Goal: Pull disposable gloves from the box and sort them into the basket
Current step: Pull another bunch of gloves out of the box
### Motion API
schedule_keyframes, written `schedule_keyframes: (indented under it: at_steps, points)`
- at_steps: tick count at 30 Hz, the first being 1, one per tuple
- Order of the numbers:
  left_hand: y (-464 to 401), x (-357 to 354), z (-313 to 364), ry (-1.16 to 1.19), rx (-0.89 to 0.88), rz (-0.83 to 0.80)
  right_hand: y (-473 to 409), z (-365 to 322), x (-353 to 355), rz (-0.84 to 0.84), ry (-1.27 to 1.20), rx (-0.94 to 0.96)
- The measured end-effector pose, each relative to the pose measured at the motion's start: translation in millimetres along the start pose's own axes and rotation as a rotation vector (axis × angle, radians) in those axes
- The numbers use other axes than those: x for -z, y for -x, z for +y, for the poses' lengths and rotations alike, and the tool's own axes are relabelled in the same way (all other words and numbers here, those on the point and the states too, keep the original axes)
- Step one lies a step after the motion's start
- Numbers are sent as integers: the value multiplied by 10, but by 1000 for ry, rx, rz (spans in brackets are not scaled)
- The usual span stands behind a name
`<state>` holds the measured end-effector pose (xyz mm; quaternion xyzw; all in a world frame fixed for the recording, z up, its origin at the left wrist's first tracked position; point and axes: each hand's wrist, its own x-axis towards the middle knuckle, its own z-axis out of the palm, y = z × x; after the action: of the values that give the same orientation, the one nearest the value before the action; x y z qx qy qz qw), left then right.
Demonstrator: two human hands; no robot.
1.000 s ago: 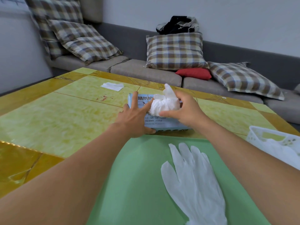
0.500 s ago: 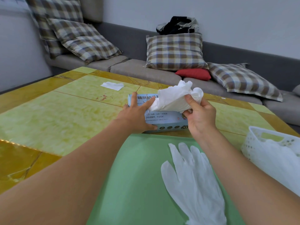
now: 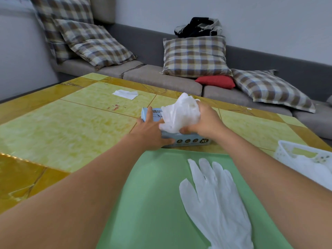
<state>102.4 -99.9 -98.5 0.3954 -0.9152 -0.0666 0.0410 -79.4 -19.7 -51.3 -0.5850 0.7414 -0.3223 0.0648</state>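
Observation:
A light blue glove box marked XL lies on the yellow table just beyond a green mat. My left hand presses on the box's left end and holds it. My right hand grips a crumpled bunch of white gloves directly above the box; whether the bunch is still partly inside the box is hidden. One white glove lies flat, fingers away from me, on the mat. A white perforated basket at the right edge holds white gloves.
A white paper scrap lies on the far part of the table. Behind the table runs a grey sofa with checked cushions, a red cushion and a dark bag on top.
My right hand had lifted the bunch up and to the right, then came back down over the box with it. My left hand stayed on the box.

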Motion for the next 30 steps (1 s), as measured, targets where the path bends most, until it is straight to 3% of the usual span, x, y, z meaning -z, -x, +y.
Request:
schedule_keyframes:
  at_steps: [2, 7, 12, 24, 30]
  points:
    - [-25, -54, -32, 52, 12, 22, -92, -59, -61, 24, 88, -42]
    - [-91, -91, -139, 155, 69, 30, -193, 50, -23, 260, -664, -271]
    - [-13, 2, -77, 152, 128, -38, -96, 74, 174, 389, -1067, -321]
    - [14, 26, -12, 104, 126, -32, -98, -234, 644, 329, -1224, -81]
    - [11, 22, -95, 175, 151, 70, 38, -499, 970, 282, -1288, 69]
